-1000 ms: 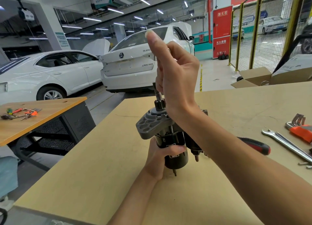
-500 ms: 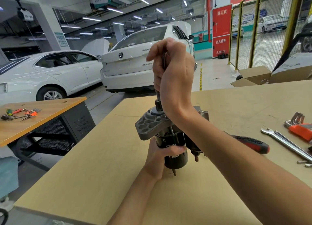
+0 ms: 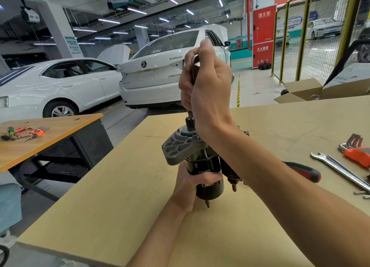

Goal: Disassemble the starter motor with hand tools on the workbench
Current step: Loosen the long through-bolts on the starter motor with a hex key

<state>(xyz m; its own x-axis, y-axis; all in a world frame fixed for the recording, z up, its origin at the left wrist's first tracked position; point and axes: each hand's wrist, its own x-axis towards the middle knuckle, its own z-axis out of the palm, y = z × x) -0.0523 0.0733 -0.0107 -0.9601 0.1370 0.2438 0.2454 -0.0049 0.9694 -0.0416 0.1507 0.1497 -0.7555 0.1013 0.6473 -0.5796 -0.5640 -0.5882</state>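
Observation:
The starter motor (image 3: 202, 162) stands upright on the wooden workbench (image 3: 124, 216), grey mounting flange on top, black cylindrical body below. My left hand (image 3: 190, 188) grips the black body from the left side. My right hand (image 3: 206, 86) is curled round the handle of a driver tool (image 3: 195, 66), held vertically above the motor. The tool's shaft and socket (image 3: 189, 122) sit on the top of the flange. Most of the tool handle is hidden inside my fist.
A red-and-black screwdriver handle (image 3: 304, 170) lies behind my right forearm. A combination wrench (image 3: 338, 168), an orange hex-key set (image 3: 356, 152) and loose bolts (image 3: 362, 193) lie at the right. Another bench with tools (image 3: 26, 132) stands at the left, cars beyond.
A second ago my right hand's fingers were loose with the index finger pointing up; they have since closed round the tool handle. The motor and my left hand stay put.

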